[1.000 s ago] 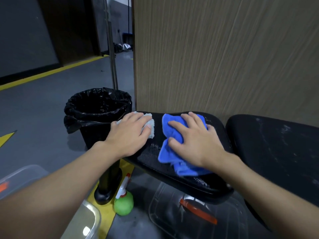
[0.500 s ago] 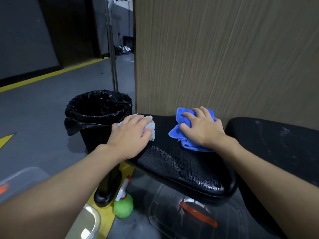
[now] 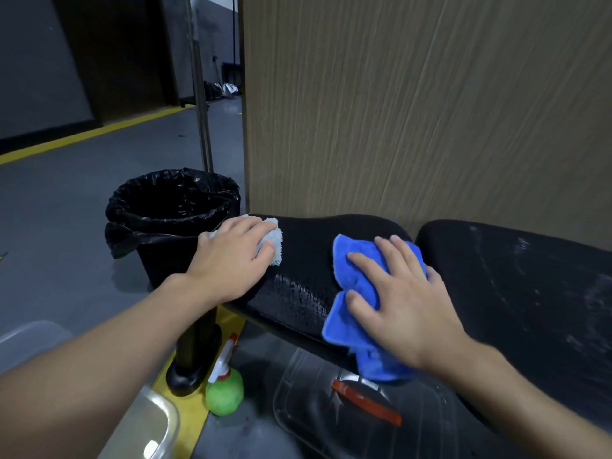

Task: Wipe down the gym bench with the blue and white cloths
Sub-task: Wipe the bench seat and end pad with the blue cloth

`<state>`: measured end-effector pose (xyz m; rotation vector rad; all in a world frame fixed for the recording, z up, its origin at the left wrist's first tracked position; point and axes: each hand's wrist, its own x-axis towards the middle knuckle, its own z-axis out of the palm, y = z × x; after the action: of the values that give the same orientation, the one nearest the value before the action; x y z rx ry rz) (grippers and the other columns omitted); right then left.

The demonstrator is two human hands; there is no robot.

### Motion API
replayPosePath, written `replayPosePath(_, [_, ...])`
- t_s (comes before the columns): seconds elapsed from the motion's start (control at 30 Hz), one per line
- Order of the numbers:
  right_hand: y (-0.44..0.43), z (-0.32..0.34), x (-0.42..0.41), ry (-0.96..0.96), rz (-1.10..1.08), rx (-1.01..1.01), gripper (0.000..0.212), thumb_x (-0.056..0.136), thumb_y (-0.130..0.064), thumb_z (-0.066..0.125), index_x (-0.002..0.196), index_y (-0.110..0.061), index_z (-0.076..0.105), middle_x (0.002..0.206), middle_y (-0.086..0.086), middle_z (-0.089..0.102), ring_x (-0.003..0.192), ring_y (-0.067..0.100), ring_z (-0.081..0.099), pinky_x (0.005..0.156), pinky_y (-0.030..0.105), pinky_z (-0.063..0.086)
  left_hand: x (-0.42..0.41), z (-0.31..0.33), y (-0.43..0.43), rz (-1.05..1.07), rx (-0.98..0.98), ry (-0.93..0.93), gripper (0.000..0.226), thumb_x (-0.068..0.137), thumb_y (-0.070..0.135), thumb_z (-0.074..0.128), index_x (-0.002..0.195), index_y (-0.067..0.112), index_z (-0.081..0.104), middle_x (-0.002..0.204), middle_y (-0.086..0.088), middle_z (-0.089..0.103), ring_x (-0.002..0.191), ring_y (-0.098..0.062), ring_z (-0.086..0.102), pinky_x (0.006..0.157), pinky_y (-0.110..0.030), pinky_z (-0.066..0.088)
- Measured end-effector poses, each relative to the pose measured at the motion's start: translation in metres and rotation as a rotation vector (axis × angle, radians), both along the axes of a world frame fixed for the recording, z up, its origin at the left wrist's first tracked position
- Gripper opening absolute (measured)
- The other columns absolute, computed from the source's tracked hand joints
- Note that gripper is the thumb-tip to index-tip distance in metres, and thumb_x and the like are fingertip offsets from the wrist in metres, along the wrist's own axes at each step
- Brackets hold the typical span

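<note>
The black gym bench has a small seat pad (image 3: 308,256) in the middle and a longer pad (image 3: 516,286) to the right, streaked with pale marks. My left hand (image 3: 231,256) lies flat on the white cloth (image 3: 273,246) at the seat pad's left end. My right hand (image 3: 404,296) presses the blue cloth (image 3: 354,313) onto the seat pad's near right part, the cloth hanging over the front edge. The pad's middle looks wet and shiny.
A black bin with a bin liner (image 3: 172,213) stands left of the bench. A green spray bottle (image 3: 224,389) sits on the floor by the bench post (image 3: 195,352). Clear plastic boxes (image 3: 331,409) lie below. A wood-grain panel (image 3: 430,111) rises right behind the bench.
My right hand has dragged the blue cloth from the pad's far edge back toward me, down to the front edge. My left hand and the white cloth have stayed put.
</note>
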<state>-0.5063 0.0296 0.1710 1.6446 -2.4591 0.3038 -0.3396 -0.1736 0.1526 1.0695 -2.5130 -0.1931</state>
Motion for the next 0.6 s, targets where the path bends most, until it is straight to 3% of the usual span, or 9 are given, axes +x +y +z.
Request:
replayPosePath(0.17, [-0.059,0.009,-0.056,-0.137,-0.097,0.048,0.056,0.089,-0.057,0.035,0.143,-0.045,0.032,0.159,-0.003,0.018,0.148,0.014,0.002,0.114,0.051,0.020,0.000,0.002,-0.004,0.009,0.028,0.013,0.047,0.093,0.047,0.024,0.136,0.041,0.043,0.144,0.020,0.040,0.136,-0.008,0.028,0.101,-0.050,0.029])
replayPosePath(0.33, [-0.110,0.019,-0.096,-0.264,-0.196,0.133,0.057,0.088,-0.056,0.034,0.144,-0.044,0.033,0.158,0.000,0.021,0.147,0.020,0.006,0.112,0.055,0.023,-0.001,0.002,-0.012,0.028,0.094,0.113,0.041,0.093,0.042,0.037,0.131,0.036,0.050,0.140,0.020,0.044,0.133,-0.007,0.032,0.103,-0.047,0.033])
replayPosePath(0.47, [-0.125,0.020,-0.088,-0.171,-0.203,0.202,0.055,0.089,-0.053,0.030,0.143,-0.044,0.034,0.155,0.000,0.024,0.146,0.022,0.007,0.105,0.056,0.026,0.001,0.000,-0.017,0.016,0.153,0.217,0.053,0.083,0.047,0.034,0.128,0.030,0.055,0.137,0.016,0.048,0.130,-0.009,0.038,0.106,-0.046,0.037])
replayPosePath(0.6, [-0.137,0.019,-0.059,-0.075,-0.064,0.210,0.053,0.090,-0.054,0.030,0.142,-0.042,0.035,0.153,0.001,0.026,0.146,0.020,0.004,0.108,0.057,0.022,0.002,-0.001,-0.017,0.010,0.137,0.215,0.049,0.086,0.044,0.036,0.128,0.028,0.055,0.136,0.015,0.049,0.129,-0.009,0.039,0.106,-0.043,0.037])
